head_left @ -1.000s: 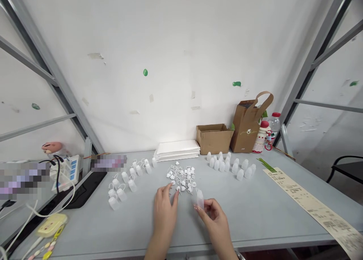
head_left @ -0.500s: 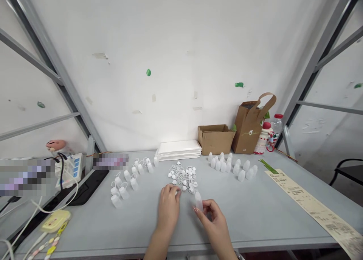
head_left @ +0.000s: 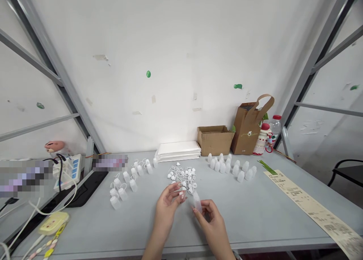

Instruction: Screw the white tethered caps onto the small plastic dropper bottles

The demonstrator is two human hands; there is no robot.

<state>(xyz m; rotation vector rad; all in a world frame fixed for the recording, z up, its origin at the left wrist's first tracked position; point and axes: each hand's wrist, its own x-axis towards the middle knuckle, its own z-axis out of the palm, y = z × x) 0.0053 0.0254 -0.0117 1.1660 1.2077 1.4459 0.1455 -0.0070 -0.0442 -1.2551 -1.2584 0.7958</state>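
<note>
My right hand [head_left: 208, 216] grips a translucent white bottle [head_left: 197, 201] between thumb and fingers, upright near the table's front. Beside it, my left hand [head_left: 171, 199] pinches a small white cap [head_left: 182, 194] at its fingertips, just in front of a pile of white looped caps [head_left: 181, 175]. To the left stand several bottles with looped caps [head_left: 133, 185] on them. Several bottles without loops [head_left: 227, 167] are grouped at the back right.
Behind the pile lie stacked white sheets [head_left: 178, 150], a cardboard box [head_left: 215, 140] and a brown paper bag [head_left: 246, 133]. A long printed strip [head_left: 306, 205] lies right; a power strip [head_left: 74, 169], cables and a yellow case [head_left: 53, 223] are left.
My left hand has turned and come back from the pile's edge, and a white cap now shows between its fingers. My right hand still holds the bottle in nearly the same place.
</note>
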